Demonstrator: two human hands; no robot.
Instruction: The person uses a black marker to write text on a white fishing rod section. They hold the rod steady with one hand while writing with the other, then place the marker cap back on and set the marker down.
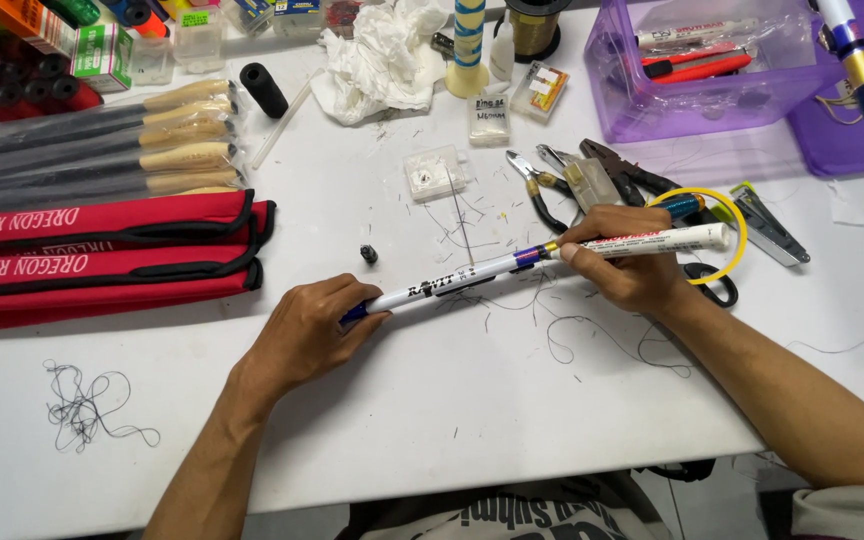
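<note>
My left hand (304,335) grips the lower end of a white fishing rod section (452,280) lying across the white table (432,420). The rod has a blue and gold band near its far end. My right hand (620,262) holds a white paint marker (667,240), its tip touching the rod at the coloured band. A small black part (368,254) sits just beyond the rod.
Red rod sleeves (102,250) and bagged rods with cork handles (102,140) lie at left. Pliers (612,170), yellow-handled scissors (727,245), a purple bin (712,70), crumpled tissue (382,60) and small boxes sit behind. Thread scraps (82,405) litter the table.
</note>
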